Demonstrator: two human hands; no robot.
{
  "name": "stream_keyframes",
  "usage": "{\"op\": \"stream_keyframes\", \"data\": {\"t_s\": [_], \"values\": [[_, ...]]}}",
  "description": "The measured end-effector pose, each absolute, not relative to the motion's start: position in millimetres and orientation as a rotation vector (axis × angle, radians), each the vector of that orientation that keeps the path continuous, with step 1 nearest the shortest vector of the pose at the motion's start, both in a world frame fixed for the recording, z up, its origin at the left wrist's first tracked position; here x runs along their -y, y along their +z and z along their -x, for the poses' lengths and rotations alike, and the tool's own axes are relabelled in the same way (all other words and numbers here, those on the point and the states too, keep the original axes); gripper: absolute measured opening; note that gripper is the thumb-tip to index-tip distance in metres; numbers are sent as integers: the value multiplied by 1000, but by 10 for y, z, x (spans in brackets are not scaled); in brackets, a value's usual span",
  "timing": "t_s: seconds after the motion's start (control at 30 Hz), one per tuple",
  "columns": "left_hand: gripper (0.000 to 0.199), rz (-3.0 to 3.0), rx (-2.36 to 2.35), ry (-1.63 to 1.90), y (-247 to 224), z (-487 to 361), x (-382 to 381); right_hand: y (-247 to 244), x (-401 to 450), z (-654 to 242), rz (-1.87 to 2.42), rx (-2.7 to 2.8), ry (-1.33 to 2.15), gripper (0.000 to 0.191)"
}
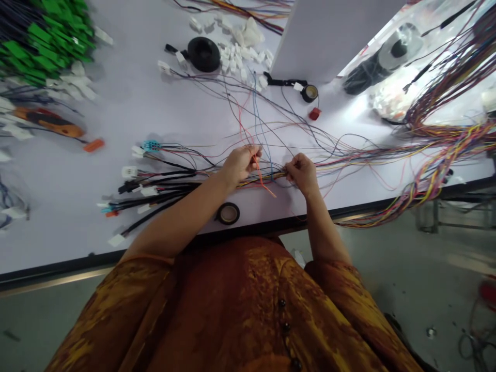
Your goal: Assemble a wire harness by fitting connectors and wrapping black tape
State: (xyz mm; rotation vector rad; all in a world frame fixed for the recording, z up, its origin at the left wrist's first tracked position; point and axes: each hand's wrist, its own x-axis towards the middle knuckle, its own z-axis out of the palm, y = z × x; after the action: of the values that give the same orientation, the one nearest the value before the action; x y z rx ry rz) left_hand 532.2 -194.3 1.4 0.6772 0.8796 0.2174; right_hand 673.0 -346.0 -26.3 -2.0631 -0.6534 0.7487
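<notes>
From here I see the left hand (240, 165) and the right hand (302, 173), each in a narrow grip on a wire bundle (271, 177) at the frame's center, over the tabletop (70, 206) near its front edge. A roll of black tape (228, 213) sits just below, and white connectors (129, 172) fan out left.

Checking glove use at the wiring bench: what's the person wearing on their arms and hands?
The left hand and right hand are bare: no gloves, and no watch or bracelet shows. The forearms are uncovered. The left sleeve and right sleeve end near the elbows, in mottled rust-orange and mustard fabric that matches the garment's front, which has dark round buttons.
</notes>
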Motion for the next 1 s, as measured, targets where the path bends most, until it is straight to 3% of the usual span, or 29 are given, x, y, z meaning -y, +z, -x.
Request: {"op": "stream_keyframes", "data": {"t_s": [0.2, 0.33, 0.47, 0.6, 0.67, 0.83, 0.93, 1.0], "values": [[28, -1399, -873, 74, 44, -5134, 1913, 266, 3407, -6252, 2200, 1065, 278, 12], [23, -1937, -850, 93, 77, -5080, 1858, 329, 3255, -5900, 1964, 1542, 599, 15], [25, -2157, -857, 110, 84, -4939, 1826, -17, 3078, -5976, 2121, 1296, 609, 23], [24, -1896, -521, -23, 91, -4718, 1805, -237, 3023, -6159, 2064, 1023, 697, 38], [29, -1896, -388, -23, 95, -4626, 1823, -230, 3038, -6199, 1974, 894, 808, 45], [28, -2525, -253, 61, 37, -4559, 2003, -30, 3030, -6180, 1716, 773, 1038, 53], [24, -2607, -147, 266, -42, -4561, 2047, 81, 2949, -6151, 1591, 680, 1075, 50], [34, -2550, -164, 459, -102, -4542, 1989, 128, 2905, -6136, 1561, 623, 1013, 53]]}}
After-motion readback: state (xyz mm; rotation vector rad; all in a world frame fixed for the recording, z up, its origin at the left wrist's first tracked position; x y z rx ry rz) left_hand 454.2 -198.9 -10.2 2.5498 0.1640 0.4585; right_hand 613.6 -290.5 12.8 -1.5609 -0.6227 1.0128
